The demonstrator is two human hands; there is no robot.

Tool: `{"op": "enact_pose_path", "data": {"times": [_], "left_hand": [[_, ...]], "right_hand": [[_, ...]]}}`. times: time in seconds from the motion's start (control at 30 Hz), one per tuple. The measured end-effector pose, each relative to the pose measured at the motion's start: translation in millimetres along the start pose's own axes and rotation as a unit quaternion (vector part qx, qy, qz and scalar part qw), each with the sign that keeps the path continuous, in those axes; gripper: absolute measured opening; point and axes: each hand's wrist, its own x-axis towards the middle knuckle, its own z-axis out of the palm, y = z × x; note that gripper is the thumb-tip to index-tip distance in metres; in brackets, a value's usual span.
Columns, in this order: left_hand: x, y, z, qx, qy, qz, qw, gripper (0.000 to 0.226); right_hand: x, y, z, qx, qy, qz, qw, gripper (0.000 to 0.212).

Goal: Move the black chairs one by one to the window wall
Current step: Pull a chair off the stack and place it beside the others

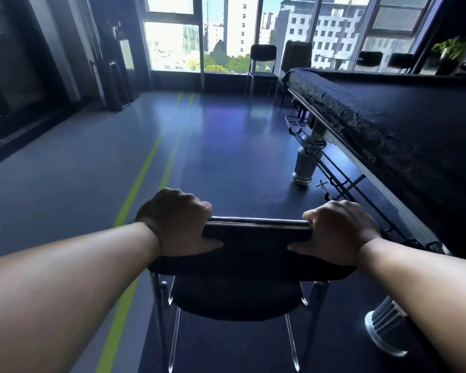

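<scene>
- Two hands grip the black chair [242, 254] backrest top edge.
- Left hand [178, 222] closes around its left corner.
- Right hand [339, 232] closes around its right corner.

Left hand [176, 222] and right hand [336, 232] gripping black chair [250, 254] backrest (top corners), window wall [226, 36] ahead

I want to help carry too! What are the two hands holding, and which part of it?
A black chair, gripped by the top edge of its backrest: the left hand at the left corner, the right hand at the right corner.
</scene>
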Motion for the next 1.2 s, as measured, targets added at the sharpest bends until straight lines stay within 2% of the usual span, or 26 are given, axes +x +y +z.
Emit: {"op": "enact_pose_path", "data": {"times": [0.6, 1.2], "left_hand": [[168, -74, 59, -0.007, 0.012, -0.001, 1.0, 0.058], [375, -157, 127, 0.011, -0.017, -0.036, 0.999, 0.059]], "right_hand": [[183, 60, 24, 0.003, 0.002, -0.003, 1.0, 0.056], [423, 148, 57, -0.008, 0.011, -0.047, 0.999, 0.056]]}}
